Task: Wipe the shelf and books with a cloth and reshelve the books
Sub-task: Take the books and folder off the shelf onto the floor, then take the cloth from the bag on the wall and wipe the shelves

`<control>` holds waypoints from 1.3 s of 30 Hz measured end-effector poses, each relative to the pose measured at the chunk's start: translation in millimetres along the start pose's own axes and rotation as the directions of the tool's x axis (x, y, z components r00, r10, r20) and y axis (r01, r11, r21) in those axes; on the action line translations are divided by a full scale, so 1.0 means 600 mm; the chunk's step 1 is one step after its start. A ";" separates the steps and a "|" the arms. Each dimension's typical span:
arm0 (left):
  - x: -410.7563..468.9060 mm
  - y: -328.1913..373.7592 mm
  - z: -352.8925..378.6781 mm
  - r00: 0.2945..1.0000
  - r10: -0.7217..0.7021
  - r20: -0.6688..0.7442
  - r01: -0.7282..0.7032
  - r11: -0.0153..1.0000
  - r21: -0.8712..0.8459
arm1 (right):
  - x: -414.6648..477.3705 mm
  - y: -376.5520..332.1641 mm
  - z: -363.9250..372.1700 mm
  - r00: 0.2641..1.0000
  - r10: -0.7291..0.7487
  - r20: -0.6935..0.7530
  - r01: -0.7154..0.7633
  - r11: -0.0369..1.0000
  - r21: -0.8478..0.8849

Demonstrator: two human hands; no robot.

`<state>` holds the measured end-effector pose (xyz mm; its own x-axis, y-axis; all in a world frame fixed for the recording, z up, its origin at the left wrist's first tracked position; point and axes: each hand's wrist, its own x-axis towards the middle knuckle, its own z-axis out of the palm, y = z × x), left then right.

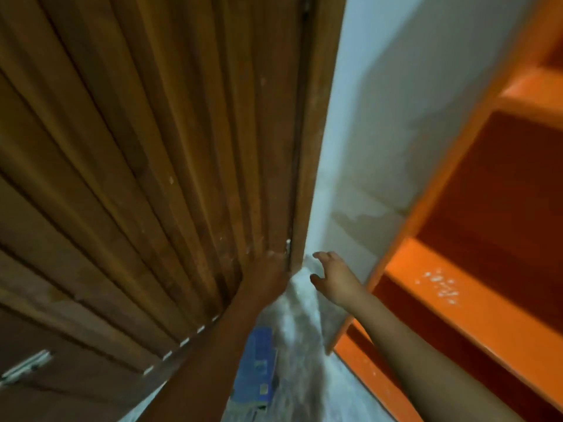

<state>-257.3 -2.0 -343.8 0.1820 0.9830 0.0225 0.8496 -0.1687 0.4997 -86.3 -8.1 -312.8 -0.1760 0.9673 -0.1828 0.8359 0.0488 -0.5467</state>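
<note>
**Both hands off the shelf, no cloth in view**

The orange shelf point(487, 330) fills the right side of the view, its boards running away and upward. The nearest board carries white specks point(438, 284), so by my reading wiping is not finished. No books stand on the boards in view.

Left of the shelf is a strip of pale wall point(365, 147), and left of that a wooden door point(137, 178). The right hand point(332, 278) hovers in front of the wall, just left of the shelf's upright edge. Its fingers point(323, 256) are spread and hold nothing. The left hand point(269, 274) is farther from the shelf, at the door's lower edge. Blur hides whether its fingers curl round that edge or only press on it.

On the floor point(304, 376) left of the shelf's foot, between the two forearms, lies a blue thing point(259, 367). It may be a book, but it is too blurred to tell.

The right hand is the nearer one. The shelf lies to its right, so a short sideways reach should meet the speckled board.
</note>
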 end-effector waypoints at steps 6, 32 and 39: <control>0.011 0.139 -0.071 0.963 0.263 0.056 -0.266 0.963 0.045 | -0.137 0.006 -0.101 0.953 0.213 -0.216 -0.215 0.976 0.011; -0.360 0.877 0.157 0.333 0.903 0.273 -0.824 0.419 -0.382 | -0.873 0.301 -0.331 0.279 0.700 -0.657 -0.636 0.647 0.420; -0.392 1.162 0.230 0.289 0.931 0.223 -0.809 0.362 -0.464 | -1.032 0.478 -0.498 0.176 0.691 -0.701 -0.623 0.630 0.464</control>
<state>360.4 -361.0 -119.9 0.9539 0.1110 0.2789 -0.0693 -0.8226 0.5644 417.7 -518.5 -112.0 0.9112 0.3784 0.1631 0.3946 -0.6876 -0.6095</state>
